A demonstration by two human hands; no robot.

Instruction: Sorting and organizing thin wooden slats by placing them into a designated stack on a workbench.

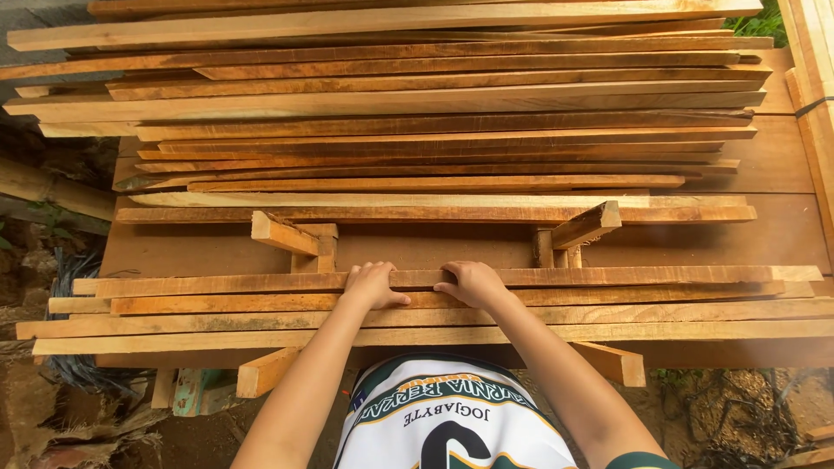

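1. The desk (434, 246) is a broad brown wooden board surface standing outdoors, with bare earth, debris and some green plants around its edges.
2. At its far side lies a large pile of long, thin, reddish-brown wooden slats (417, 113), laid crosswise; there are too many overlapping to count exactly.
3. Nearer the person lies a smaller stack of about four long pale wooden slats (660, 308), also laid crosswise.
4. Two short wooden blocks (285, 234) stand tilted on the desk between the two piles, one left and one right.
5. The left hand (373, 285) rests on the topmost near slat (217, 283), fingers curled over its far edge, grip closed on it.
6. The right hand (473, 282) lies just beside the left on the same slat, fingers likewise curled over it.
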